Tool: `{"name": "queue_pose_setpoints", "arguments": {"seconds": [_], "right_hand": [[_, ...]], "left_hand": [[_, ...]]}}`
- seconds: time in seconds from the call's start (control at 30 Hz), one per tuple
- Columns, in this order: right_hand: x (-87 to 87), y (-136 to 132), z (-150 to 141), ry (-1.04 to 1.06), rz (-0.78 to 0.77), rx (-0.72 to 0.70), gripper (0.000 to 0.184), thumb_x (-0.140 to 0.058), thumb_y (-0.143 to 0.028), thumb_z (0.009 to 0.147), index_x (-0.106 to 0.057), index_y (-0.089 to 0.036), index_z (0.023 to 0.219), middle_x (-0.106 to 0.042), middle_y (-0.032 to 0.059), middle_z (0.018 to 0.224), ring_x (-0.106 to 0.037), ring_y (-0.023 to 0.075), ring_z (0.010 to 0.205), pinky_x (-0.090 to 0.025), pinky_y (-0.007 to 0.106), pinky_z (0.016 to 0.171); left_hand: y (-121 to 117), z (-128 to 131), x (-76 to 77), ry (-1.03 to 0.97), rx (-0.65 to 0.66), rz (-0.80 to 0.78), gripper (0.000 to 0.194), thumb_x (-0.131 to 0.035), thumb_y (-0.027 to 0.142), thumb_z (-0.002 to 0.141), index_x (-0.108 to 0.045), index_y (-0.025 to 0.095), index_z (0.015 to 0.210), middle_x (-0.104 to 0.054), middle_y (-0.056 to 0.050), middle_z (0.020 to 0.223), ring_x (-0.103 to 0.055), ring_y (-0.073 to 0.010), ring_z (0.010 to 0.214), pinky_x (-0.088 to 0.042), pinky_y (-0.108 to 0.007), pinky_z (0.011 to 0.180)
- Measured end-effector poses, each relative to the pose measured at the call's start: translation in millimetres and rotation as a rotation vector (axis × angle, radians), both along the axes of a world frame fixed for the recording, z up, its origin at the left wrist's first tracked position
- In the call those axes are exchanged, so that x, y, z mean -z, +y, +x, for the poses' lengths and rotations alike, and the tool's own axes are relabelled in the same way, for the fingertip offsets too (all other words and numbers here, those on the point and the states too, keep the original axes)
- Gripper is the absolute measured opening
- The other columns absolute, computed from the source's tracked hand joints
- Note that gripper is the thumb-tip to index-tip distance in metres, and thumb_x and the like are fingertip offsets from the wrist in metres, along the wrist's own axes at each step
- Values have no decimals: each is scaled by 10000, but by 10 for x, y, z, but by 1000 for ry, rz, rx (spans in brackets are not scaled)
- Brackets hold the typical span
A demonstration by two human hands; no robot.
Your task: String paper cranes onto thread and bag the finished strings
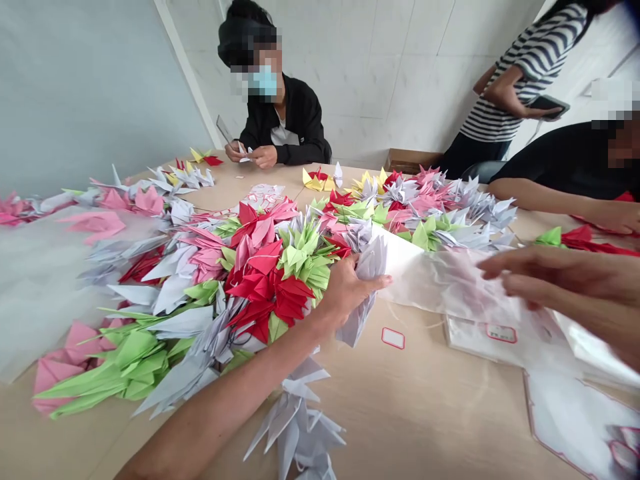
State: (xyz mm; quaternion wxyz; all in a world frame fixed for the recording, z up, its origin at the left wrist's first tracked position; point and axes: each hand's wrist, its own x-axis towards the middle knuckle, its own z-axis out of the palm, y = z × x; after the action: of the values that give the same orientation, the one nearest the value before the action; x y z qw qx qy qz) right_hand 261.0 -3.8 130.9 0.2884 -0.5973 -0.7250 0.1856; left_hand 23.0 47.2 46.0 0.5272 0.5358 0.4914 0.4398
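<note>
My left hand (345,293) reaches across from the lower left, its fingers closed around a stack of pale grey folded paper cranes (367,287) held above the table. Directly left of it lies a heap of red, green, pink and grey paper cranes (270,273). My right hand (555,287) is at the right edge, blurred, with its fingers stretched out toward the left and nothing visible in them. Just beside its fingertips are translucent plastic bags (435,283). A small white label with a red border (393,338) lies on the table between my hands.
More paper cranes (425,200) lie across the table's far side. Loose grey cranes (297,427) sit near the front. White sheets (575,413) lie at the lower right. A masked person (295,120) sits opposite, handling folded paper; another person's forearm (555,203) rests at the right.
</note>
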Motion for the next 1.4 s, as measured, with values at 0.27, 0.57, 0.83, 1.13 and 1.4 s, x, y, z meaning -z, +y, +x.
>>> {"name": "queue_pose_setpoints", "arguments": {"seconds": [0.27, 0.57, 0.83, 1.13, 1.4], "right_hand": [[231, 269, -295, -63, -43, -28, 442, -563, -616, 733, -664, -280, 1001, -661, 53, 1027, -607, 215, 798, -463, 323, 630], [642, 344, -687, 349, -140, -64, 308, -643, -458, 740, -591, -168, 651, -587, -4, 570, -507, 108, 517, -348, 220, 464], [558, 488, -403, 687, -280, 13, 277, -765, -418, 617, -653, -168, 663, -625, -8, 643, -555, 93, 589, -475, 203, 567], [533, 469, -462, 589, -331, -21, 300, -734, -463, 635, -668, -181, 714, -635, 30, 690, -527, 124, 606, -457, 241, 544], [516, 429, -448, 581, -487, -129, 356, -733, -459, 644, -659, -174, 844, -679, 43, 826, -593, 147, 719, -470, 223, 571]], "left_hand": [[-93, 5, -175, 323, 20, 239, 391, -714, 427, 629, -621, 140, 878, -550, 28, 655, -464, -104, 574, -350, -211, 517], [-151, 13, -155, 383, 242, 227, 781, -750, 520, 558, -468, 170, 1197, -638, -54, 918, -595, -192, 755, -425, -263, 613], [73, -283, -173, 331, 535, -114, 934, -788, 517, 508, -431, 190, 1307, -555, -153, 1215, -565, -264, 1061, -451, -324, 833], [51, -122, -1, -135, 610, -397, 369, -803, 345, 559, -688, 143, 846, -702, -61, 819, -659, -177, 741, -496, -295, 734], [45, -141, -45, -156, 642, -416, 313, -801, 317, 566, -683, 144, 798, -696, -36, 745, -649, -160, 667, -504, -276, 656]]}}
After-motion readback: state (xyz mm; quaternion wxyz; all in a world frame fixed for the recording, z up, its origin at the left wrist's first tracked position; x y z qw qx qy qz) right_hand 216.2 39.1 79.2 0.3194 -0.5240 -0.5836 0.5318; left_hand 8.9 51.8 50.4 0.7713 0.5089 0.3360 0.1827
